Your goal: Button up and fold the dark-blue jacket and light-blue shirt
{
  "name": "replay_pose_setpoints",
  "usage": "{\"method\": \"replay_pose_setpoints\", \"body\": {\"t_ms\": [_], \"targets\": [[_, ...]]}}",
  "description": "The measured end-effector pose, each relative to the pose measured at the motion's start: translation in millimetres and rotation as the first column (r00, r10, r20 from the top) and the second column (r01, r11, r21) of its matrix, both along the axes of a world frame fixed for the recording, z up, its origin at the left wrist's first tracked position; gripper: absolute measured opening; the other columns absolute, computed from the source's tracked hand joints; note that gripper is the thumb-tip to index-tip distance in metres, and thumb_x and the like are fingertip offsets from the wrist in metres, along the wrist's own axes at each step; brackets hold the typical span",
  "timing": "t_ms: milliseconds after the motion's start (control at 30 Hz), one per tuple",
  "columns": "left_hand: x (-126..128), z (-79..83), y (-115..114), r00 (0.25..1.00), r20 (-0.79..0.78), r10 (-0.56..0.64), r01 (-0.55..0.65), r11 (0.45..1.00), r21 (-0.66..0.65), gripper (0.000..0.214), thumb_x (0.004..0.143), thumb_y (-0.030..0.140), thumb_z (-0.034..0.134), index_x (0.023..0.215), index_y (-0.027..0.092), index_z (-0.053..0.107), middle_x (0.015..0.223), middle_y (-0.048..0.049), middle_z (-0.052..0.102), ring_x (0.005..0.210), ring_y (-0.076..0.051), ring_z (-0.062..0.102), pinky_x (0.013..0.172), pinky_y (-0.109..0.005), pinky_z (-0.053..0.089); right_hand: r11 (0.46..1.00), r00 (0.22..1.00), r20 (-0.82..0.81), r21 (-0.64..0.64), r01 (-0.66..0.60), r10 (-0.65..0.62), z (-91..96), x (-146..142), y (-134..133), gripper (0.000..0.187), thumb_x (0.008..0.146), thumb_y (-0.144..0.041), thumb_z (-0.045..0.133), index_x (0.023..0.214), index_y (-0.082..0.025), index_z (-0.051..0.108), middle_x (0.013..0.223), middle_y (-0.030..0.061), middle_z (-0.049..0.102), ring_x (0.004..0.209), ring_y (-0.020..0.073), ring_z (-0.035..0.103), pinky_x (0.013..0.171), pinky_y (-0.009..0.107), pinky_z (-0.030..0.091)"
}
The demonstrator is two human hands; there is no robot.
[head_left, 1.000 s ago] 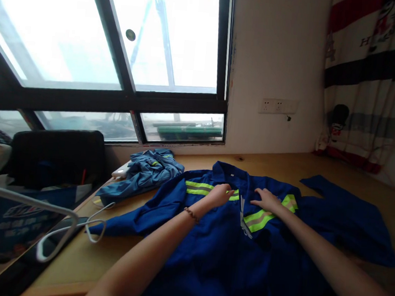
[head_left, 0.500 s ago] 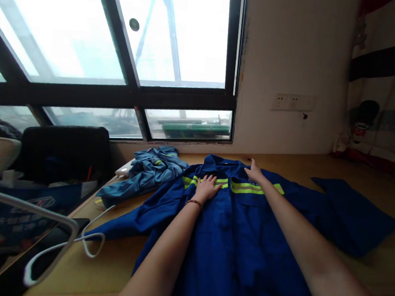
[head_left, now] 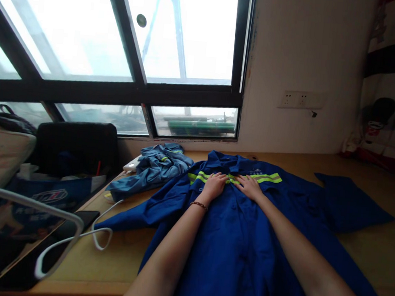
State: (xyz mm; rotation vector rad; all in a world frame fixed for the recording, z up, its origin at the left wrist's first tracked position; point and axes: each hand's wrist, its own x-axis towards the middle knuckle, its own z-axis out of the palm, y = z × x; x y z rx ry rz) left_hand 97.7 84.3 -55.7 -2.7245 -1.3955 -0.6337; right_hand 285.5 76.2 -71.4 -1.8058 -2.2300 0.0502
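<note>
A dark blue work jacket [head_left: 217, 237] with yellow-green and grey reflective strips lies front up, its collar at the far end and its sleeves out to the sides. My left hand [head_left: 215, 184] rests on the chest strip, left of the front opening, fingers stretched over the cloth. Just across the opening, my right hand [head_left: 249, 187] lies on the jacket with its fingers apart, pointing toward my left hand. Both palms face down and are hidden. A lighter blue garment [head_left: 157, 165] with similar strips lies crumpled beyond the left sleeve.
The jacket is on a wooden table [head_left: 104, 269] under a window. A white cable [head_left: 101, 245] loops beside the left sleeve, and a thick white bar [head_left: 70, 215] crosses the left foreground. Left of the table are a black chair [head_left: 76, 144] and a blue bag [head_left: 51, 195].
My right hand has moved from the collar's right side down and left to the chest strip. My left hand has shifted slightly toward the front opening. The view has turned a little left.
</note>
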Motion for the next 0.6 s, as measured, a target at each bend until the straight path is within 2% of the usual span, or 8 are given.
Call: {"method": "replay_pose_setpoints", "body": {"t_ms": [100, 167, 233, 400, 600], "targets": [[4.5, 5.0, -3.1, 0.995, -0.028, -0.092, 0.091, 0.996, -0.024, 0.032, 0.082, 0.016, 0.037, 0.105, 0.023, 0.057, 0.111, -0.0036, 0.057, 0.113, -0.016, 0.042, 0.097, -0.035, 0.027, 0.995, 0.998, -0.047, 0.08, 0.054, -0.05, 3.4, 3.2, 3.4, 0.037, 0.084, -0.039, 0.038, 0.117, -0.025, 0.049, 0.124, 0.0039, 0.047, 0.115, 0.022, 0.036, 0.095, 0.037, 0.024], [6.4, 6.4, -4.9, 0.992, -0.038, -0.123, 0.123, 0.992, -0.025, 0.03, 0.081, 0.016, 0.038, 0.102, 0.021, 0.059, 0.107, -0.0052, 0.059, 0.11, -0.016, 0.045, 0.095, -0.033, 0.03, 0.982, 0.989, -0.115, 0.151, 0.115, -0.098, 6.7, 2.1, -3.0, 0.032, 0.085, -0.029, 0.036, 0.107, -0.017, 0.056, 0.112, 0.0082, 0.055, 0.107, 0.0195, 0.044, 0.091, 0.031, 0.029], [8.4, 5.9, -7.4, 0.989, -0.037, -0.143, 0.143, 0.99, -0.008, 0.028, 0.081, 0.017, 0.037, 0.099, 0.019, 0.06, 0.105, -0.007, 0.059, 0.106, -0.017, 0.047, 0.094, -0.033, 0.032, 0.968, 0.978, -0.175, 0.2, 0.15, -0.116, 11.3, -1.0, -12.9, 0.031, 0.086, -0.025, 0.033, 0.096, -0.015, 0.06, 0.099, 0.0096, 0.06, 0.097, 0.0182, 0.049, 0.085, 0.027, 0.032], [16.8, 0.6, -12.3, 0.986, 0.019, -0.164, 0.165, 0.986, -0.025, 0.025, 0.079, 0.014, 0.039, 0.091, 0.016, 0.061, 0.099, -0.0084, 0.059, 0.098, -0.018, 0.051, 0.089, -0.031, 0.036, 0.996, 0.977, -0.207, 0.065, 0.056, -0.042, 17.1, -21.2, -36.0, 0.028, 0.08, -0.038, 0.042, 0.081, -0.018, 0.06, 0.085, 0.0068, 0.061, 0.08, 0.0169, 0.054, 0.069, 0.024, 0.036], [18.3, -3.4, -9.6, 0.98, 0.137, -0.141, 0.153, 0.985, -0.08, 0.028, 0.078, 0.012, 0.04, 0.093, 0.017, 0.062, 0.099, -0.0063, 0.06, 0.096, -0.017, 0.052, 0.088, -0.029, 0.038, 0.99, 0.981, -0.135, 0.022, 0.14, -0.136, 15.1, -35.6, -44.9, 0.024, 0.071, -0.035, 0.052, 0.086, -0.017, 0.055, 0.087, 0.0073, 0.058, 0.08, 0.0177, 0.053, 0.065, 0.024, 0.036]]}}
